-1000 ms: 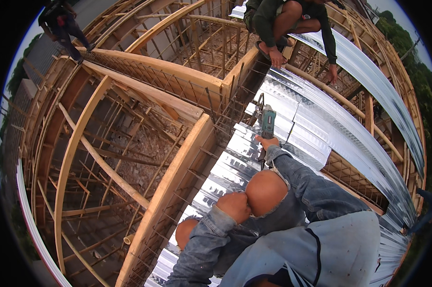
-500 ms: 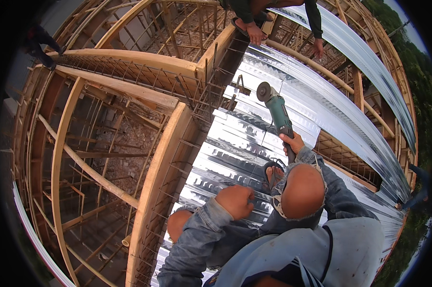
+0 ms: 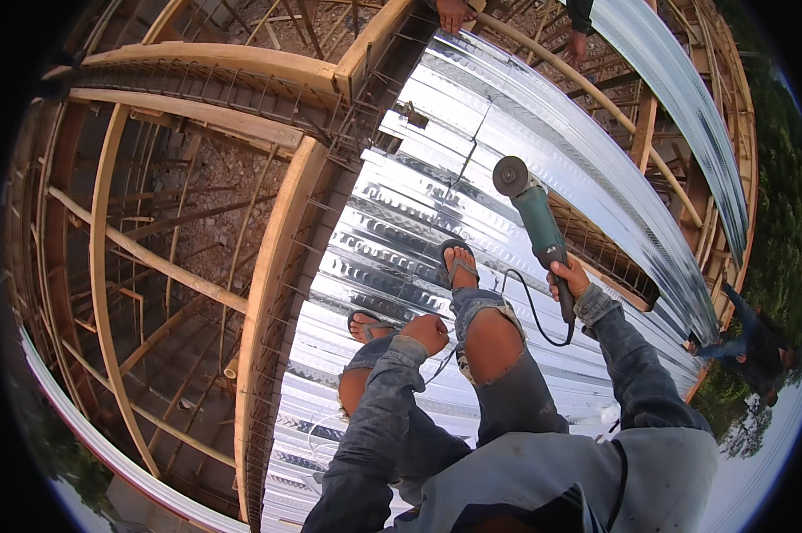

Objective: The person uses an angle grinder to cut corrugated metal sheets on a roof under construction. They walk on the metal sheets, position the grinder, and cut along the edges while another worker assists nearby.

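My right hand [image 3: 571, 278] is wrapped round the rear handle of a green and black angle grinder [image 3: 540, 222]. Its dark disc [image 3: 511, 177] points up and away from me, held above the ridged metal decking sheets [image 3: 392, 258]. From the handle's end a black power cord [image 3: 543, 327] loops down and back toward my knee. My left hand [image 3: 426, 333] is closed in a fist in front of my left knee, with a stretch of dark cord just beside it. Whatever those fingers hold is hidden. Both my sandalled feet rest on the decking.
Timber formwork beams [image 3: 281, 293] with rebar edge the decking at left, above a deep open bay [image 3: 192, 240]. A rectangular opening [image 3: 596, 240] lies right of the grinder. Another person's hand [image 3: 455, 13] is at the far edge; another person [image 3: 756, 342] stands at right.
My body has risen from a low crouch, and both feet now show. The grinder, still in my right hand, has shifted slightly right, away from the far sheets' edge. Its cord has come into sight.
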### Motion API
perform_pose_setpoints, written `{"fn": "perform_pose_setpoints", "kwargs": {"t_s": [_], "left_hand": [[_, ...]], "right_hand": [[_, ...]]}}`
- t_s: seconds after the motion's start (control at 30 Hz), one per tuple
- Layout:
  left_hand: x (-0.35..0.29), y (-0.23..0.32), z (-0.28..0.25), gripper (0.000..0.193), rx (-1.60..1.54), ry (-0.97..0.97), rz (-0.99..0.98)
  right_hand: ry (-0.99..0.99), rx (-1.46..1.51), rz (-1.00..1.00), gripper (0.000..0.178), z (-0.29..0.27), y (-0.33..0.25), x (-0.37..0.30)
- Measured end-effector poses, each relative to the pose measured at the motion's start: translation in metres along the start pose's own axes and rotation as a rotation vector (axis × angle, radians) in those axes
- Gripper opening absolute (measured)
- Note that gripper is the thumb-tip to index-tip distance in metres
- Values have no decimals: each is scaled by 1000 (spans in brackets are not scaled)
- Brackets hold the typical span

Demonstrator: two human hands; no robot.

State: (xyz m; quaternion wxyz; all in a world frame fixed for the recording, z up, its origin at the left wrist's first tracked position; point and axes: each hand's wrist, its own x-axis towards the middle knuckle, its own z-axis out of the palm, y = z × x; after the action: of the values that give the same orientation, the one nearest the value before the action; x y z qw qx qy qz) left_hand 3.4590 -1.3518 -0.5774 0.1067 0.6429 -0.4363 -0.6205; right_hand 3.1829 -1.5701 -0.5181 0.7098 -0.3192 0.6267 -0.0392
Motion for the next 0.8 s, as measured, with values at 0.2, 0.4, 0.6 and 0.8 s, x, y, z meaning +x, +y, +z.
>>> {"fn": "perform_pose_setpoints", "kwargs": {"t_s": [0.2,0.4,0.6,0.8], "left_hand": [[-126,26,5,18,-187,337,-129],[-289,66,-19,17,-389,499,-334],[-405,59,-33,12,-777,620,-706],[-416,42,-55,12,-875,583,-709]], "right_hand": [[48,46,163,45,-42,-16,-177],[103,133,291,50,-59,-22,-304],[126,229,307,53,-57,-21,-357],[158,497,230,53,-37,-5,-367]]}}
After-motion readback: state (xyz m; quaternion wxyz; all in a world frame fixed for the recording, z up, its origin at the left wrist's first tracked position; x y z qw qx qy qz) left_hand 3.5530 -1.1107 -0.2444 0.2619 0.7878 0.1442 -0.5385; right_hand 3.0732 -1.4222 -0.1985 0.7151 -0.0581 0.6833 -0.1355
